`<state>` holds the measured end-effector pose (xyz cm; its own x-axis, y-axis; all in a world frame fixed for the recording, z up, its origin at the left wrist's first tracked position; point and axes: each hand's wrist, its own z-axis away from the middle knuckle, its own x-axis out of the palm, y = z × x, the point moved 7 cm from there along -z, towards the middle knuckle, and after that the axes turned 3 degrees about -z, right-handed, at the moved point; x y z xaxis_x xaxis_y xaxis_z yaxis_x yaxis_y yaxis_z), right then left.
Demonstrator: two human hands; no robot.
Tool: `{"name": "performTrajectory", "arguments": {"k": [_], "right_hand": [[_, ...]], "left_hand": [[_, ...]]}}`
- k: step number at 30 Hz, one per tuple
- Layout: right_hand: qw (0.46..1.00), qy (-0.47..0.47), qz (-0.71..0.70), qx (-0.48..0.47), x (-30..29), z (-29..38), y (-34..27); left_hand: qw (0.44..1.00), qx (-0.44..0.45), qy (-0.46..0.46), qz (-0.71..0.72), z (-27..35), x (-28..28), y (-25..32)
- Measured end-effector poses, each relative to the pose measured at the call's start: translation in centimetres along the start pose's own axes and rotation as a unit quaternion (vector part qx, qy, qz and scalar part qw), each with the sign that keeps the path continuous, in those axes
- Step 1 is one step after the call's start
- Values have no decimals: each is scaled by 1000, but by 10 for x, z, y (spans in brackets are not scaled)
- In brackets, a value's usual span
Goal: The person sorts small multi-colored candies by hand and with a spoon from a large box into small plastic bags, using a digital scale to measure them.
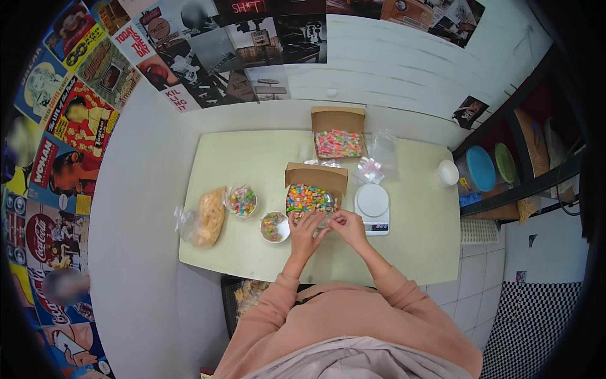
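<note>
My left hand [307, 235] and my right hand [349, 228] meet at the front edge of an open cardboard box [316, 177]. Pinched between their fingertips is what looks like a small clear plastic bag [324, 224], partly hidden by the fingers. Small multicoloured candies [305, 198] fill the box, and a metal spoon or scoop [327, 198] rests among them on the right. A white bowl [285, 231] with a few filled clear packets stands just left of my left hand. To the right of my right hand lies a white digital kitchen scale [372, 201].
A second open box [338, 118] of wrapped candies stands behind. Clear bags [383, 149] lie beside it. At left are a cup [242, 201] of filled packets and a bag [211, 218] of tan food. A white tub [447, 173] sits by the shelf [502, 199].
</note>
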<state>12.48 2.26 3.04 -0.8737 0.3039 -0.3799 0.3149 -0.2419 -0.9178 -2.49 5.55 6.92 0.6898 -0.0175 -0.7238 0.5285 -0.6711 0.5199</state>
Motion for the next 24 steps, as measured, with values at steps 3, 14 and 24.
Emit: {"name": "performTrajectory", "arguments": {"k": [3,14,24], "right_hand": [[996,9,54,-65,-10,1,-3],[996,32,-51,-62,-8,-14,59],[924,35,193,-328,-2,-39,-35]], "left_hand": [[999,-36,25,32,9,-1,-14],[635,-447,205,596,62,24,-106],[698,-489,29,522,93,55,-97]]}}
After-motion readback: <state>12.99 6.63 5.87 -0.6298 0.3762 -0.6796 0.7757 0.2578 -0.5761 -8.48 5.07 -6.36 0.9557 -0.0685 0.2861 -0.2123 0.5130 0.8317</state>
